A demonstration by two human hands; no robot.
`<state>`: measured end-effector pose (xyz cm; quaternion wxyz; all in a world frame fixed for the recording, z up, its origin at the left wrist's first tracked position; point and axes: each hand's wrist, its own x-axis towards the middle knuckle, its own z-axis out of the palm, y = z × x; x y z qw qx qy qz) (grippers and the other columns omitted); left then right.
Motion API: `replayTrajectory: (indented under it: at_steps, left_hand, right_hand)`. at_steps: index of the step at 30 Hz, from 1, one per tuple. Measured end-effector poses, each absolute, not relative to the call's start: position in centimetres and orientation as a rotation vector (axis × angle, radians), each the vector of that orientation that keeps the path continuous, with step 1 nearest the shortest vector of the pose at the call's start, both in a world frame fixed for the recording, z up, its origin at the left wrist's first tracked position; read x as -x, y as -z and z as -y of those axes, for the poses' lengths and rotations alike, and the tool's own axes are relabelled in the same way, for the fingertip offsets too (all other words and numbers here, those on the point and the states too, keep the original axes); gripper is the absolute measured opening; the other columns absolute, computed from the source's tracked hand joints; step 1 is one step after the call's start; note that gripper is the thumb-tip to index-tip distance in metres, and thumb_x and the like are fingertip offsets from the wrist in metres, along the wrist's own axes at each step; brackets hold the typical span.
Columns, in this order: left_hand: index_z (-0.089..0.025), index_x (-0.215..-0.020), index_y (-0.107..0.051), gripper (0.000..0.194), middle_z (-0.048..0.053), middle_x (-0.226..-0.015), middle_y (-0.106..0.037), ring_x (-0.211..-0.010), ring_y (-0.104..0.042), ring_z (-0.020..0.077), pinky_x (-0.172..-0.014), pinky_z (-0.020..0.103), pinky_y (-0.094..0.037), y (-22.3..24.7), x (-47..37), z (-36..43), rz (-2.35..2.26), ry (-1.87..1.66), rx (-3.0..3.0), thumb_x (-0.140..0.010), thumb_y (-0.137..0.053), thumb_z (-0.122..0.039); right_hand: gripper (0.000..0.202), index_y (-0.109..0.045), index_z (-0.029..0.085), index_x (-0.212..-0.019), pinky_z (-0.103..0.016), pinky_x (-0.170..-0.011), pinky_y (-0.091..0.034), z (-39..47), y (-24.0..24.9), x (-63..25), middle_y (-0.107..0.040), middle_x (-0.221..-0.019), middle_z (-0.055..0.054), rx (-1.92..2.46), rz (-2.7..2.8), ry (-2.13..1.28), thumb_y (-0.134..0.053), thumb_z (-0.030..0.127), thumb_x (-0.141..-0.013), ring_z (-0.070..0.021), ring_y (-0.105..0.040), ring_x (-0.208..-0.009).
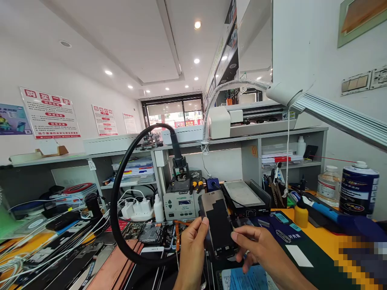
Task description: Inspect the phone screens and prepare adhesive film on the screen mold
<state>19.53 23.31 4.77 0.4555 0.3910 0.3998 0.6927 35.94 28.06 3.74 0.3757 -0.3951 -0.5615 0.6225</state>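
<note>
Bare hands, uncovered forearms

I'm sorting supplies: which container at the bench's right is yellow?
The small yellow pot, standing nearest the right hand; the large can is dark blue, the bottle beside it clear.

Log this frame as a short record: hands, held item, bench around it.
left_hand: left hand pinches left edge of panel
right_hand: right hand at panel's right edge; exact grip unclear
item: dark flat panel, tilted up between the hands
behind_item: bench station with lit display
left_side: black hose in a loop; copper-coloured slabs
right_side: white card on dark green mat; yellow bottle; dark blue can
overhead: ceiling lights on
</note>
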Motion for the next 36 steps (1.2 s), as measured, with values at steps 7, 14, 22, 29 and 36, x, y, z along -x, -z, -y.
replayTrajectory:
  at_steps: [7,14,22,29,36]
  left_hand:
    - [-0.016,-0.074,-0.070,0.027,-0.002,-0.063,-0.056,-0.059,-0.044,0.0122,-0.056,0.022,-0.035,-4.83,-19.71,-23.14,-0.929,-1.686,-1.008,-0.083,-0.068,-0.041]
    - [-0.016,-0.089,-0.074,0.024,0.001,-0.071,-0.064,-0.065,-0.051,0.0148,-0.059,0.023,-0.039,-4.73,-19.64,-23.02,-0.930,-1.702,-1.050,-0.084,-0.068,-0.039]
    - [-0.017,-0.090,-0.075,0.023,0.002,-0.077,-0.069,-0.069,-0.058,0.0167,-0.061,0.024,-0.042,-4.65,-19.63,-23.09,-0.948,-1.741,-1.088,-0.083,-0.069,-0.038]
    - [-0.016,-0.085,-0.075,0.025,0.001,-0.069,-0.063,-0.064,-0.052,0.0146,-0.061,0.023,-0.042,-4.71,-19.77,-22.92,-0.953,-1.748,-1.106,-0.084,-0.067,-0.039]
    - [-0.014,-0.082,-0.073,0.026,0.000,-0.066,-0.055,-0.066,-0.045,0.0138,-0.060,0.022,-0.039,-4.39,-19.52,-23.03,-0.971,-1.756,-1.129,-0.082,-0.069,-0.040]
  right_hand:
    - [0.056,-0.072,0.009,-0.096,-0.026,-0.047,-0.052,-27.94,-3.85,-35.78,-0.064,-0.053,-0.002,0.997,1.459,-1.575,-0.078,0.057,-0.068,-0.0154,-0.061,-0.051]
    - [0.055,-0.072,0.010,-0.097,-0.025,-0.048,-0.050,-27.77,-3.88,-35.94,-0.066,-0.053,-0.002,0.980,1.475,-1.566,-0.077,0.057,-0.069,-0.0145,-0.060,-0.049]
    - [0.047,-0.072,0.012,-0.093,-0.027,-0.050,-0.051,-27.54,-4.04,-35.94,-0.062,-0.058,0.000,0.941,1.478,-1.568,-0.079,0.052,-0.070,-0.0167,-0.062,-0.056]
    - [0.043,-0.072,0.012,-0.088,-0.026,-0.048,-0.050,-27.44,-4.02,-35.97,-0.060,-0.057,0.001,0.919,1.494,-1.553,-0.079,0.050,-0.070,-0.0161,-0.062,-0.056]
    - [0.043,-0.072,0.012,-0.087,-0.026,-0.048,-0.050,-27.48,-4.10,-35.87,-0.059,-0.062,0.001,0.907,1.494,-1.543,-0.081,0.050,-0.068,-0.0166,-0.063,-0.058]
